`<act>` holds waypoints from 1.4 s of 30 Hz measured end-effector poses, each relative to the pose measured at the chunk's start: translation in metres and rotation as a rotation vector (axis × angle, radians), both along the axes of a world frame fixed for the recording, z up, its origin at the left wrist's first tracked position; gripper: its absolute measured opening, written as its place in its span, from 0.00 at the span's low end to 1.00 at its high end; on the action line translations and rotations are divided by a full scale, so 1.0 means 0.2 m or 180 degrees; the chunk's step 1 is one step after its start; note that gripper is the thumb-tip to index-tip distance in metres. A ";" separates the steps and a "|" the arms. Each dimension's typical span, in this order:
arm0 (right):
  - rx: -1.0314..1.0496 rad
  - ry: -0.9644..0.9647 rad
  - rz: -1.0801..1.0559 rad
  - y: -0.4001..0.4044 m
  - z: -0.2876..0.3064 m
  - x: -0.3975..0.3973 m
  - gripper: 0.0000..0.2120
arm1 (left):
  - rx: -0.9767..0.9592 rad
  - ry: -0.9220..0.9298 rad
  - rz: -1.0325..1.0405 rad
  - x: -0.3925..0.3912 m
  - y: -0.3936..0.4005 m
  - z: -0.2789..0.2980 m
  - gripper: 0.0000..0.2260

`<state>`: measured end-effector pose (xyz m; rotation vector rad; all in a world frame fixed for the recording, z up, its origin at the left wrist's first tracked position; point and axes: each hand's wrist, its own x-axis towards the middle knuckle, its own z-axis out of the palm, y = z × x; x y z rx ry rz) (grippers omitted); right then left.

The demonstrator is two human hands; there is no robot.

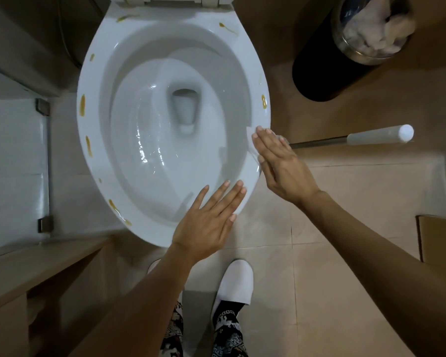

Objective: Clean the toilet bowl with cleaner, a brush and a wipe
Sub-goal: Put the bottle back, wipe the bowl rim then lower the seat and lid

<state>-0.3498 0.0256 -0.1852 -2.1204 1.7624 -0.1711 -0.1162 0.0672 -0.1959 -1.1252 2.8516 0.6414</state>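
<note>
Here, your inventory. Toilet bowl (129, 161): seat raised, long axis running from the hinge at the top of view down toward your feet, narrow front end nearest you; yellow-brown smears (82, 105) dot the rim on both sides. Wipe (250, 132): white, lying on the rim's right edge, pressed flat under your right hand (281, 166), whose straight fingers lie together and point up-left. Left hand (209, 220): flat on the front rim, fingers spread and straight, pointing up-right, gripping nothing. Brush handle (379, 135): white grip on a metal rod, lying roughly horizontal right of the bowl, grip end pointing right; its head is hidden behind your right hand. Waste bin (366, 34): upper right, holding crumpled paper. White slipper (233, 287): on the tiled floor below the bowl.
</note>
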 end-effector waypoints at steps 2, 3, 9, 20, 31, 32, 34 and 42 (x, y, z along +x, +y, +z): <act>0.0006 -0.0057 -0.0041 0.01 0.00 0.01 0.24 | 0.0040 -0.0001 0.0022 0.00 0.00 0.00 0.25; -0.0011 -0.0093 -0.0050 0.04 0.00 0.02 0.24 | 0.0058 0.0004 0.0035 0.00 0.01 0.00 0.25; -0.0131 -0.0054 0.0168 0.17 0.01 0.05 0.23 | 0.0096 0.0050 0.0062 -0.01 0.00 0.00 0.25; -0.0103 -0.0026 0.0070 0.00 0.01 0.01 0.24 | 0.0106 0.0010 0.0098 -0.01 0.01 0.01 0.25; 0.0010 0.0034 0.0188 -0.10 0.00 -0.04 0.24 | 0.0134 -0.0003 0.0114 -0.01 0.01 0.01 0.25; 0.0002 0.0014 0.0121 -0.11 0.00 -0.03 0.24 | 0.0141 -0.0008 0.0117 -0.01 0.01 0.01 0.25; -0.0021 -0.0093 -0.0008 -0.07 -0.01 -0.01 0.24 | 0.0151 -0.0022 0.0125 -0.01 0.01 0.01 0.25; -0.0063 -0.0126 -0.0082 -0.08 0.00 -0.01 0.24 | 0.0194 -0.0014 0.0129 -0.02 0.01 0.01 0.26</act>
